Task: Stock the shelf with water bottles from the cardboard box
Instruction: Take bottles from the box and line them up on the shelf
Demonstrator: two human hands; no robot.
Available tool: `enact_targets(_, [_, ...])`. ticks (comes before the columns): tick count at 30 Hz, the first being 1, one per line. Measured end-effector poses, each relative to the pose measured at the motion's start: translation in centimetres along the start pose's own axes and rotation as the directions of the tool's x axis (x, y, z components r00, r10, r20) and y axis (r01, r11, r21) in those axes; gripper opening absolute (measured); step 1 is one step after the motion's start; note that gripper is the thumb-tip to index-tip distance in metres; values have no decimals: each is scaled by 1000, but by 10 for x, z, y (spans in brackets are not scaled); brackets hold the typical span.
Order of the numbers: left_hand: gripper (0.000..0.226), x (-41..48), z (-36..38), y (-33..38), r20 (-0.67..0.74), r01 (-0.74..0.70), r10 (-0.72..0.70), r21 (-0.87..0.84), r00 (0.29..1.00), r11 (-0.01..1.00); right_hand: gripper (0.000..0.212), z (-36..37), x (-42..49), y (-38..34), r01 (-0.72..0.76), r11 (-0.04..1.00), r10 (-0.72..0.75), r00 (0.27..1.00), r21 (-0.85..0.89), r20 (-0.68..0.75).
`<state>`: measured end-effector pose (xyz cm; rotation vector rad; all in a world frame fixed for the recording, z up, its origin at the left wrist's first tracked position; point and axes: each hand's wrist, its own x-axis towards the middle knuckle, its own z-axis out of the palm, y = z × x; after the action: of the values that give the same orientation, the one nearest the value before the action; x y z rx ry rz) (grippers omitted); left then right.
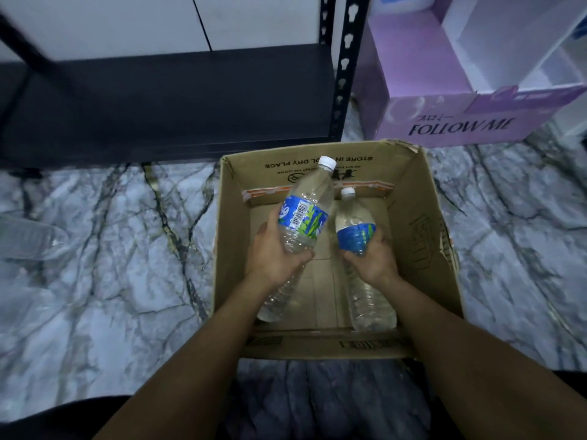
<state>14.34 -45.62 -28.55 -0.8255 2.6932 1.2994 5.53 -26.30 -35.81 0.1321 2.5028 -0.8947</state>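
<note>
An open cardboard box point(422, 217) stands on the marble floor in front of me. My left hand point(270, 252) grips a clear water bottle point(313, 192) with a blue label and white cap, lifted and tilted above the box's left side. My right hand point(374, 258) grips a second bottle point(351, 217) of the same kind around its blue label, lower inside the box. The black metal shelf point(165, 100) lies just beyond the box, its lowest board bare.
A purple carton point(460, 122) printed "FOLLOW ME" stands right of the shelf post point(344, 68). A clear plastic object point(28, 242) lies on the floor at the far left. Marble floor surrounds the box.
</note>
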Motion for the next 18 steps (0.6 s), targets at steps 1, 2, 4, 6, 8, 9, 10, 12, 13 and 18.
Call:
enact_targets(1, [102,-1,-2,0,-4,-10,10,7,1000,1000,92,0,-1,0,28,1000,-28,1000,-5,8])
enact_targets(2, [102,-2,-3,1,-5,-17,17,15,1000,1000,91,-1,-3,-1,59,998,-59,998,-10,20])
enact_targets(4, [103,-3,-5,2,-7,-23,23,22,1000,999,95,-2,-8,-3,137,990,-135,989,-27,53])
enact_targets(6, [103,-4,-6,4,-14,-24,24,20,1000,1000,99,-3,-13,-6,237,971,-232,968,-39,97])
enact_targets(8, [101,-6,-7,5,-31,-32,32,2,999,999,100,-2,-20,-8,328,944,-321,940,-41,119])
enact_targets(9, [100,-7,-7,5,-35,-37,37,-4,999,999,100,-2,-24,-10,353,935,-347,931,-36,112])
enact_targets(10, [100,-9,-8,6,-37,-42,42,-5,998,999,99,-4,-27,-11,361,932,-358,929,-20,89])
enact_targets(12, [101,-11,-8,6,-56,-45,44,-9,997,999,93,-11,-31,-13,343,939,-343,939,33,7])
enact_targets(13, [102,-11,-9,5,-72,-36,34,-24,997,999,88,-15,-32,-14,333,940,-330,943,70,-47])
enact_targets(18, [100,-14,-4,9,-138,-5,-15,-143,990,990,93,-41,-40,-30,415,886,-359,896,206,-263])
